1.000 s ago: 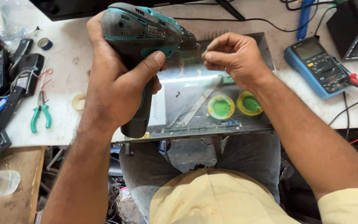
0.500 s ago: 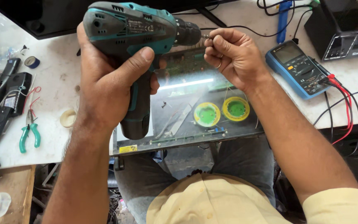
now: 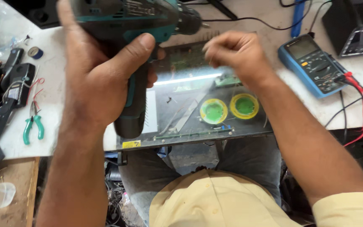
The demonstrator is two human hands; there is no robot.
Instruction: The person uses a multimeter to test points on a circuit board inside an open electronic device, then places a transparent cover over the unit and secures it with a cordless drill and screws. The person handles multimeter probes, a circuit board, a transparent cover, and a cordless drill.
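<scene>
- Teal drill (image 3: pixel 135 25) gripped tight by left hand (image 3: pixel 101 80), raised over glass panel (image 3: pixel 190 109).
- Right hand (image 3: pixel 236 52) pinched shut near drill's tip, blurred; contents couldn't be told.

Left hand (image 3: pixel 101 80) gripped teal cordless drill (image 3: pixel 139 17) by its handle. Right hand (image 3: pixel 236 52), blurred, pinched shut just beside the chuck, above the dark panel (image 3: pixel 190 113) with 2 green discs (image 3: pixel 227 108).
</scene>
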